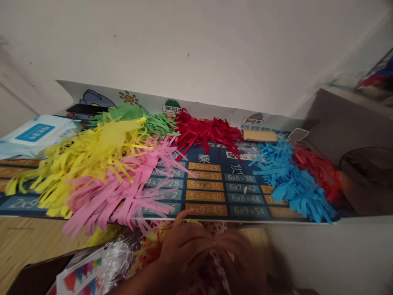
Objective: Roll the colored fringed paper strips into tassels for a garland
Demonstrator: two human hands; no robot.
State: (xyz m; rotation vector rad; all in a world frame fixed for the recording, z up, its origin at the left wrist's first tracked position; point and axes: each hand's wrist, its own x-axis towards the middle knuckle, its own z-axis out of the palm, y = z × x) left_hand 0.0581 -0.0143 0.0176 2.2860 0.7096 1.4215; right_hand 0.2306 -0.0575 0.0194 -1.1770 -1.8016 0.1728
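My left hand (pixel 184 243) and my right hand (pixel 242 256) meet low in the view, just in front of a multiplication-table mat (pixel 215 186). Both are curled together over something patterned in red and white (pixel 218 259), blurred by motion. I cannot make out what it is. Piles of fringed paper strips lie on the mat: yellow (pixel 86 159), pink (pixel 123 192), green (pixel 138 116), dark red (pixel 205 131), blue (pixel 288 176) and red (pixel 319 172).
A pack of wet wipes (pixel 33 137) lies at the far left. A brown card (pixel 259 135) rests behind the blue pile. Shiny silver and coloured material (pixel 101 266) sits by my left forearm. A white wall stands behind; a grey box (pixel 346 123) is at right.
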